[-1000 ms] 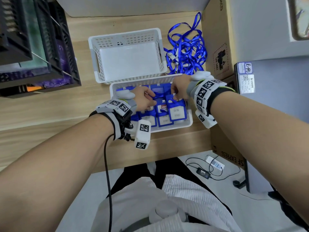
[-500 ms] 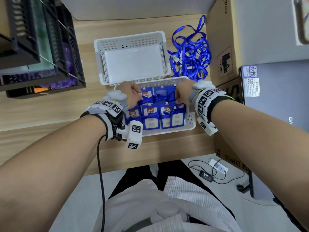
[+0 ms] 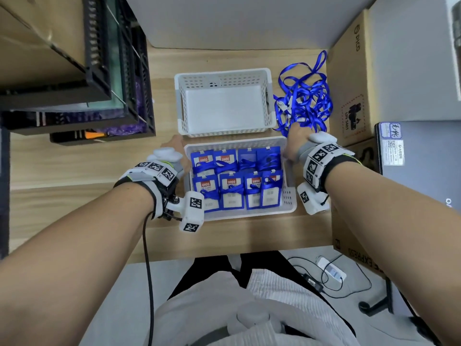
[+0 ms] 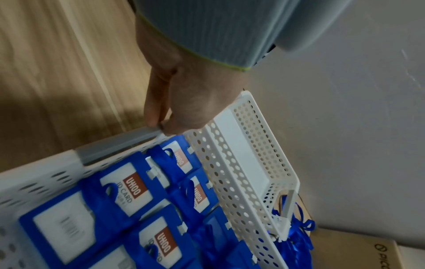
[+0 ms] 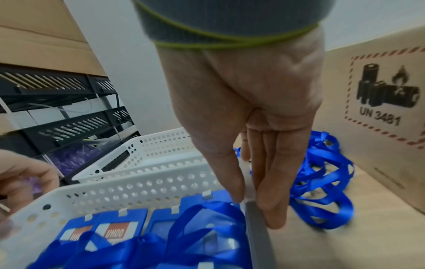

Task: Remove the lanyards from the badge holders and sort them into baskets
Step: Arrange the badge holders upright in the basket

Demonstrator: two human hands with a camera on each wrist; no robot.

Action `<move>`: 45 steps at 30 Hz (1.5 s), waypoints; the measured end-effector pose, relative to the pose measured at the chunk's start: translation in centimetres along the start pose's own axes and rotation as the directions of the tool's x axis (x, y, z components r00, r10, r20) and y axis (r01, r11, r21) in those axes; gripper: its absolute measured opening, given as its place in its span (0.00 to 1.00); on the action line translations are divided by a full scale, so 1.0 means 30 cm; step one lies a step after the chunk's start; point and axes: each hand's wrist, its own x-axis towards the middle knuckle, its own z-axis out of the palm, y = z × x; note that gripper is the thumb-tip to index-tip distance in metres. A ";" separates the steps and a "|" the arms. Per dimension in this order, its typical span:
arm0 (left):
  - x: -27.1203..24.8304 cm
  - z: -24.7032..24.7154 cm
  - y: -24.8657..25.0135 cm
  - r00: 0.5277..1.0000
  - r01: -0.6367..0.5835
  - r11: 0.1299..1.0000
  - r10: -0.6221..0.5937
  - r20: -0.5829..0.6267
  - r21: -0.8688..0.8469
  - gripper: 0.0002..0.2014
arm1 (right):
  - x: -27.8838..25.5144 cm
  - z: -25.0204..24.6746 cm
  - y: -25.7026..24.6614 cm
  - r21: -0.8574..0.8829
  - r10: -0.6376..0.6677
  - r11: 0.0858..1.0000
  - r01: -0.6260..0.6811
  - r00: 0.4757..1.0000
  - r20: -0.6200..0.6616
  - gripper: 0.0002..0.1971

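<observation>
The near white basket (image 3: 289,196) holds several blue badge holders (image 3: 230,191) with blue lanyards wrapped round them. My left hand (image 3: 174,148) pinches the basket's far-left rim (image 4: 115,147) between thumb and fingers (image 4: 151,116). My right hand (image 3: 293,141) grips the far-right rim, thumb inside and fingers (image 5: 273,191) outside the wall. A second white basket (image 3: 179,103) stands just behind, with nothing in it. A loose pile of blue lanyards (image 3: 304,103) lies on the desk to its right, beside my right hand (image 5: 250,200).
Black stacked trays (image 3: 99,83) stand at the left. Cardboard boxes (image 3: 349,96) wall in the right side close to the lanyard pile (image 5: 322,182). A laptop (image 3: 419,158) lies at far right. Bare wooden desk (image 3: 74,171) shows left of the baskets.
Both hands have left the badge holders in the middle of the near basket and moved outward to its far corners, where they now hold the rim.
</observation>
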 end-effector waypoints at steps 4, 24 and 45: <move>-0.015 -0.051 -0.024 0.999 0.022 1.000 -0.022 0.025 0.009 0.21 | -0.007 -0.022 -0.038 0.030 -0.067 0.997 0.066 0.996 0.054 0.19; 0.151 -0.026 0.537 0.917 -0.385 0.923 0.381 0.118 0.010 0.16 | 0.339 -0.199 0.062 0.085 0.037 0.995 -0.050 0.989 0.144 0.74; 0.162 -0.088 0.546 0.867 -0.483 0.860 0.496 0.046 -0.164 0.27 | 0.311 -0.459 0.057 0.235 -0.081 0.968 0.085 0.996 -0.028 0.24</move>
